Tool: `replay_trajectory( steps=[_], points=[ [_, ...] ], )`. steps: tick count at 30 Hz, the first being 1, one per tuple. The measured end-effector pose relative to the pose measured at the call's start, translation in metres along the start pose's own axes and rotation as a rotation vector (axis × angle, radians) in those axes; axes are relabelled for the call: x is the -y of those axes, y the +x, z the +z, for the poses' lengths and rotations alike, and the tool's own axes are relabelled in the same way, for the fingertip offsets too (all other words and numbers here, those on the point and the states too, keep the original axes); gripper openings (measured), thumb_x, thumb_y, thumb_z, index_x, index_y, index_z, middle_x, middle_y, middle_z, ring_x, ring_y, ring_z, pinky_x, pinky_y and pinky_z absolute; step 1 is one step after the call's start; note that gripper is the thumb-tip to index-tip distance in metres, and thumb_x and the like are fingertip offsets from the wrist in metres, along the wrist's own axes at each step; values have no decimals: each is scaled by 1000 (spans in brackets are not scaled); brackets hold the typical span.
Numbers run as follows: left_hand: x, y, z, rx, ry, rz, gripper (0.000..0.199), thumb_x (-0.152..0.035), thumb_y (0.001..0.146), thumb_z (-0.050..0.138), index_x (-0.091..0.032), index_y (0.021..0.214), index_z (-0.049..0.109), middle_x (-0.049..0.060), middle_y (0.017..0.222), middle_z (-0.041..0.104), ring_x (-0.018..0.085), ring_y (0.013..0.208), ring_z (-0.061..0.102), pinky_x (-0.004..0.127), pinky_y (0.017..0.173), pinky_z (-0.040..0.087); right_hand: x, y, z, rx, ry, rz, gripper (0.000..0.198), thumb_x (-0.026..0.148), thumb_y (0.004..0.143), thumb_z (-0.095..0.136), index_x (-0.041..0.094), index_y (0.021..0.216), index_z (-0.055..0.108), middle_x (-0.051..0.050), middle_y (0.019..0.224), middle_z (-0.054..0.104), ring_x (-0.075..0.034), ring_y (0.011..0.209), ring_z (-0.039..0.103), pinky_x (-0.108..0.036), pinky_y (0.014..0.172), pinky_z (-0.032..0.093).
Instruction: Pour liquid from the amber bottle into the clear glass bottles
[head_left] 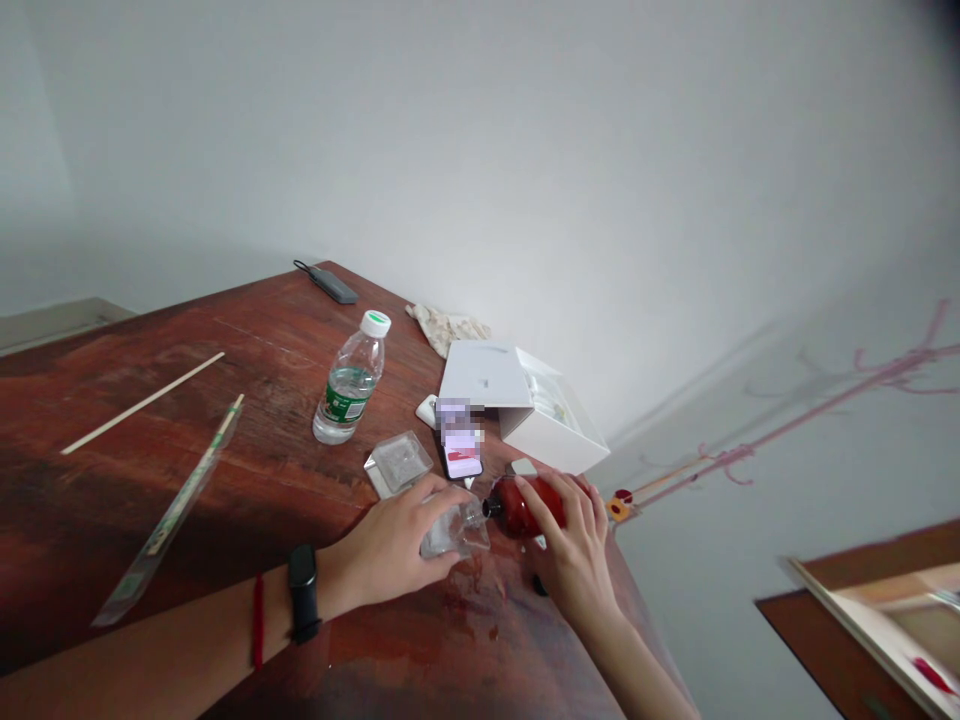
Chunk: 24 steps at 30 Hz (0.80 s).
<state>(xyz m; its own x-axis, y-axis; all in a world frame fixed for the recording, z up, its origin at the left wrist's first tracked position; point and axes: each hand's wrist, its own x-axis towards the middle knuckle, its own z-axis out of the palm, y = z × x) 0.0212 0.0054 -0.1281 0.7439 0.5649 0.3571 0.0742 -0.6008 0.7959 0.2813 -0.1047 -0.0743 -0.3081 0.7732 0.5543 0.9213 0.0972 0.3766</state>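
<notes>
My left hand [409,535] is closed around a small clear bottle [454,530], tilted with its neck to the right. In my right hand [574,535] is a dark red-brown bottle [517,508], lying nearly on its side. Its black neck points left and meets, or nearly meets, the mouth of the clear bottle; I cannot tell whether they touch. Just behind my left hand sits a clear square plastic container [401,462]. A phone [459,450] with a lit screen lies beyond the two bottles. Wet drops [480,600] show on the tabletop below them.
A water bottle [351,385] with a white cap stands on the wooden table [262,330]. Leftward lie a bare chopstick [142,403] and a wrapped one [176,510]. White boxes [480,372], a cloth [450,328] and a grey device [332,285] are farther back. Rightward stands a pink rack [787,430].
</notes>
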Motion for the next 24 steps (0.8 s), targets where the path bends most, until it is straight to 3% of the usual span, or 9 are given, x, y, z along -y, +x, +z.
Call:
replay_trajectory(
  steps=[24],
  points=[
    [-4, 0, -2, 5, 29, -21, 61, -21, 89, 78, -30, 145, 57, 10, 146, 59, 33, 127, 66, 47, 110, 55, -1, 1, -2, 35, -34, -9, 76, 7, 86, 67, 34, 154, 50, -14, 144, 57, -37, 133, 56, -64, 122, 29]
  ],
)
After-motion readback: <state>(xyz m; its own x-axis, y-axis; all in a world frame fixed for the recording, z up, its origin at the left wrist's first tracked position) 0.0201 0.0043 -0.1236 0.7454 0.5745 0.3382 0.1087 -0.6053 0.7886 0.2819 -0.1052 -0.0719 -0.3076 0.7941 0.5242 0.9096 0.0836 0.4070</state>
